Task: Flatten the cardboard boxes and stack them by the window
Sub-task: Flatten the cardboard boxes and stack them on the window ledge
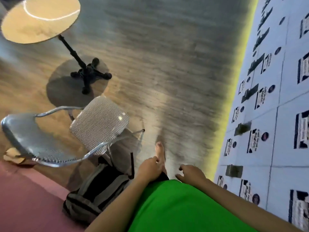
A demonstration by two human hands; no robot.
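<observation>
- The floor (158, 56) is wood-grain plank, grey-brown, smeared by motion blur.
- A round table (40, 19) with a pale, smooth top stands at the upper left on a thin black post and a four-footed black base (88, 74).
- Nearer stands a chair (70, 131) of perforated silvery metal, with a curved backrest, tube arms and a rounded mesh seat.
- Under and just beside the chair lies a soft black and grey backpack (97, 186), its fabric slumped on the floor.
- A flat pink strip (21, 190) runs along the lower left edge.
- On the right rises a pale blue panelled wall (282, 101), divided by thin seams into squares and covered with printed notices and small dark brackets; the print is too blurred to read.
- The person wears a bright green top (175, 208); one bare foot (160, 153) shows ahead on the floor.
- The left hand (150, 168) hangs in front of the body, fingers loosely bent, its grip around nothing.
- The right hand (190, 173) is spread, fingers apart and slightly curled, touching nothing.
- No cardboard box or window is in view, so I cannot tell where they are.
</observation>
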